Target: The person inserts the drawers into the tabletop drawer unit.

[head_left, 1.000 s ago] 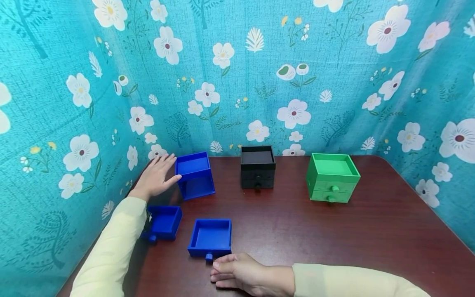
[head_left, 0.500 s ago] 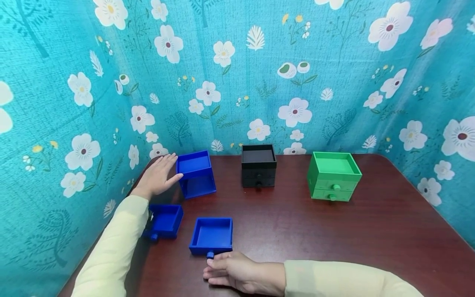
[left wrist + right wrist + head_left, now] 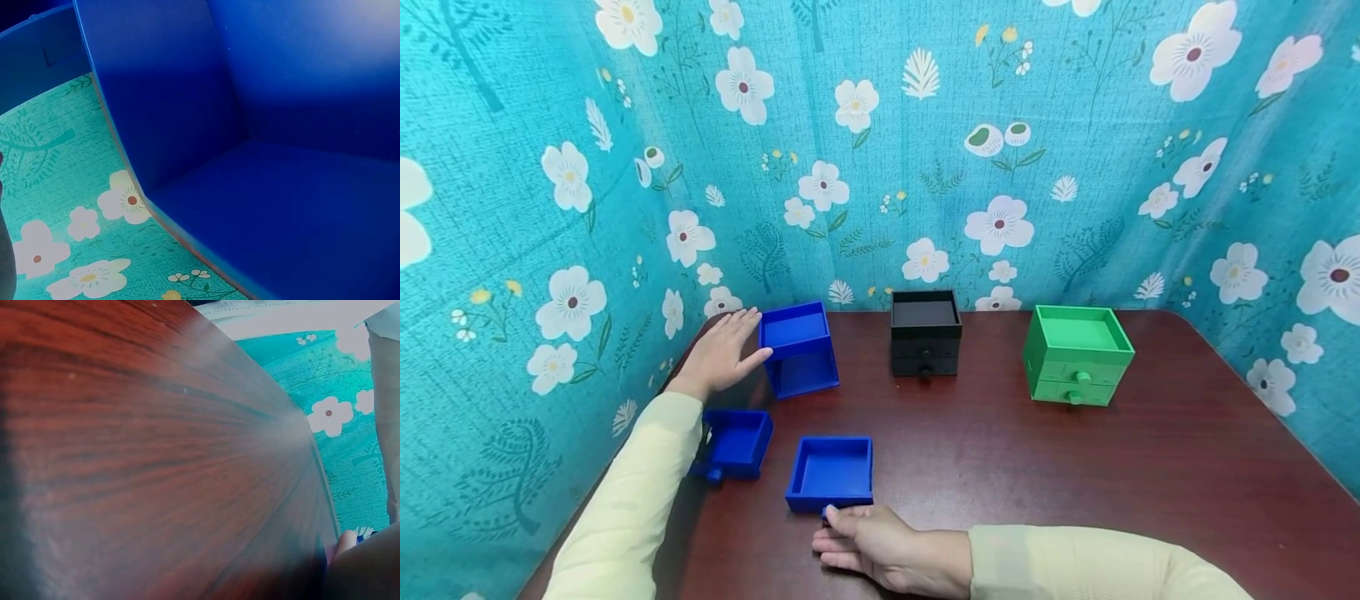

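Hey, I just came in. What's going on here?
A person has their left hand at the side of a blue cabinet, whose lower front is open. Their right hand is at the knob of a blue drawer on the table; whether it grips isn't clear. A second blue drawer lies left of that one. To the right, a black cabinet and a green cabinet have their drawers in.

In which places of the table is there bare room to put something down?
On the table, the widest bare patch lies right of the front drawer, between the green box and the right sleeve. A smaller gap separates the black box from the green one. The left side is crowded: blue box, left hand, second drawer and left sleeve sit close together.
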Available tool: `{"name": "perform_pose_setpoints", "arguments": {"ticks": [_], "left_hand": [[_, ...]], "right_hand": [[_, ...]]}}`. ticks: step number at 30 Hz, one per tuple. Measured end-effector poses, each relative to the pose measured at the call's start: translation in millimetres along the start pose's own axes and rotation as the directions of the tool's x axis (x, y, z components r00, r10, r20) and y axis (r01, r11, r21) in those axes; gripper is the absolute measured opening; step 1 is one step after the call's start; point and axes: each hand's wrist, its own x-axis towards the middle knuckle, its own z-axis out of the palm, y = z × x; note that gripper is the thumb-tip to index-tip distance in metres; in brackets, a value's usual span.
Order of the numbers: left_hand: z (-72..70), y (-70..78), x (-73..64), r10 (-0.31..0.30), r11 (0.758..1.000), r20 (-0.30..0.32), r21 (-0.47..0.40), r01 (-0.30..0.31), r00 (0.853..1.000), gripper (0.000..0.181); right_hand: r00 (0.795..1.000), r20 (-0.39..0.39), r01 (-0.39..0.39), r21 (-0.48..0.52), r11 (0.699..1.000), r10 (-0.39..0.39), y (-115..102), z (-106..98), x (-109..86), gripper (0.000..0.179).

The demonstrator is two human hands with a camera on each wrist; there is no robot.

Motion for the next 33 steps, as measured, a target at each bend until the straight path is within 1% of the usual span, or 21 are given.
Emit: {"name": "perform_pose_setpoints", "arguments": {"ticks": [5,10,14,18,23,26,33], "left_hand": [[-3.1,3.0,-0.6,-0.003,1.0,0.003,-0.002,0.003,1.0,0.074],[-4.5,3.5,-1.0,-0.011,1.0,0.009,-0.003,0.011,1.0,0.074],[-4.0,2.3,-0.6,-0.01,1.0,0.012,-0.008,0.01,1.0,0.075],[-2.7,0.8,-1.0,-0.01,1.0,0.017,-0.008,0.01,1.0,0.075],[-0.4,-0.9,-1.7,-0.019,1.0,0.025,-0.009,0.019,1.0,0.076],[-0.4,-0.7,-1.6,-0.024,1.0,0.032,-0.011,0.025,0.999,0.076],[-3.6,1.8,-0.1,-0.027,1.0,0.039,-0.008,0.027,0.999,0.075]], "right_hand": [[0.999,-0.038,0.019,0.009,1.0,-0.018,1,0,-0.7,0.03],[0.995,-0.079,0.068,0.022,0.997,-0.066,1,1,-1.0,0.023],[0.99,-0.1,0.102,0.024,0.995,-0.099,0,0,-0.3,0.021],[0.988,-0.1,0.12,0.013,0.993,-0.118,-1,-2,-0.2,0.019],[0.988,-0.08,0.128,-0.014,0.992,-0.129,-3,-6,3.0,0.022],[0.989,-0.067,0.131,-0.023,0.991,-0.132,-5,-9,7.4,0.021],[0.987,-0.047,0.151,-0.013,0.989,-0.151,-17,-16,22.2,0.014]]}}
